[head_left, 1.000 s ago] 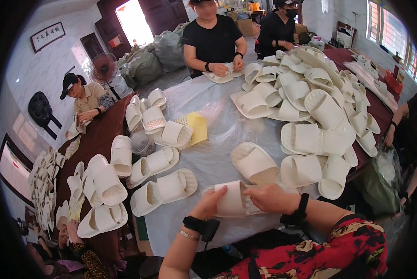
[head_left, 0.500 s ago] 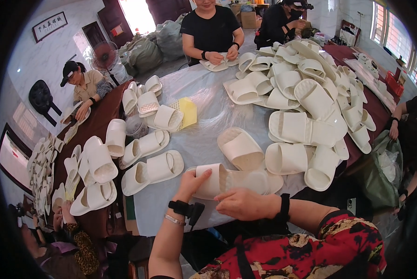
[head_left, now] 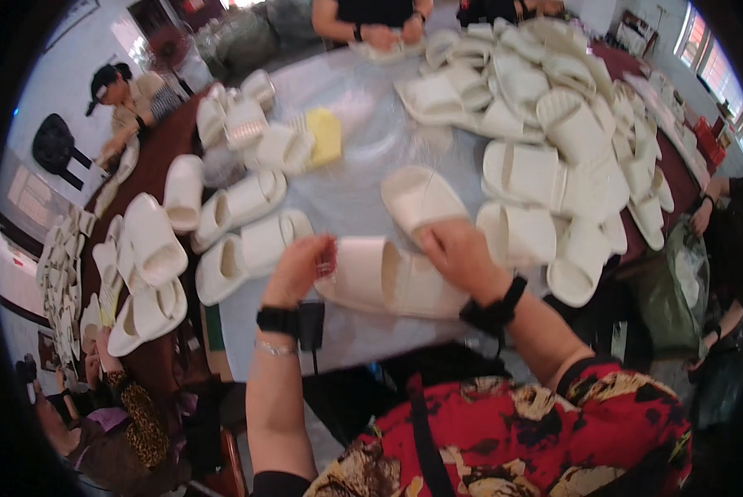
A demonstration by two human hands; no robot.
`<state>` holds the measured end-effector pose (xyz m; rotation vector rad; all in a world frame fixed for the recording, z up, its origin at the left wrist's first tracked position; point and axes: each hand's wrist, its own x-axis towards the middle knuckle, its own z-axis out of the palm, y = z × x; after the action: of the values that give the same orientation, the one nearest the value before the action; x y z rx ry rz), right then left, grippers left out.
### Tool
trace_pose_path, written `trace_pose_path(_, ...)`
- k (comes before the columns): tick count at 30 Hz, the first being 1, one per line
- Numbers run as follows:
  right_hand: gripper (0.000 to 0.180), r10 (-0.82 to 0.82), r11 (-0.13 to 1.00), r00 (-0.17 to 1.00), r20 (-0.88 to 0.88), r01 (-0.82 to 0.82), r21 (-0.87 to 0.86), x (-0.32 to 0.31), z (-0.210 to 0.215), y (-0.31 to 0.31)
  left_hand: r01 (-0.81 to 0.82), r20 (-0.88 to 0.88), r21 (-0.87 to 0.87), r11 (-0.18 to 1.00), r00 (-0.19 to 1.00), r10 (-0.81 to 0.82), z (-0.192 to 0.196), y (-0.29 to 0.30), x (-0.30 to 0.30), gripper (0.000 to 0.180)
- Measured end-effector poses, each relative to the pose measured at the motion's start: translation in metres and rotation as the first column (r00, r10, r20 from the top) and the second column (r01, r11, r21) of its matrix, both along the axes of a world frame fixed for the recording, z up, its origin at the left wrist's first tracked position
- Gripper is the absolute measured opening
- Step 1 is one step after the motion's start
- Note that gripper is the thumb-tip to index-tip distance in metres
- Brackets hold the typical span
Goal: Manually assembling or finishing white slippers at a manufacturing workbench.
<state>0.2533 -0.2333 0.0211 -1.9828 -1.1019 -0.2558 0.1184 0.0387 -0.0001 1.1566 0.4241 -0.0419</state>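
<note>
A cream slide slipper (head_left: 363, 269) lies crosswise in front of me, its strap to the left and its sole (head_left: 428, 286) to the right. My left hand (head_left: 301, 269) curls its fingers against the strap end, at the slipper's left edge. My right hand (head_left: 464, 255) is closed above the sole, its fingers bunched at the near end of a second cream slide slipper (head_left: 421, 195). Whatever lies between the right fingers is hidden. Both wrists carry black bands, and slight motion blur softens the fingertips.
A heap of cream slippers (head_left: 545, 108) covers the table's right side. More slippers (head_left: 243, 253) lie at the left beside a yellow sheet (head_left: 324, 137). Plastic film (head_left: 363, 99) spreads over the tabletop. Co-workers sit or stand around, one (head_left: 379, 33) across from me.
My right hand has moved up and rightward to the second slipper's near end. My left hand has slid from atop the strap to the slipper's left edge. The whole view has shifted.
</note>
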Motion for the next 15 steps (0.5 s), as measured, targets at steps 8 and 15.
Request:
trace_pose_path(8,0.029,-0.182,0.933,0.98,-0.077,0.147,-0.328,0.016,-0.008,-0.003,0.194,0.189,0.21,0.958,0.954,-0.234,0.02,-0.017,0.036,0.057)
trace_pose_path(15,0.027,-0.171,0.969,0.985,-0.016,0.166,-0.185,0.021,-0.005,-0.008,0.275,0.194,0.297,0.914,0.92,-0.34,0.017,-0.02,0.052,0.068)
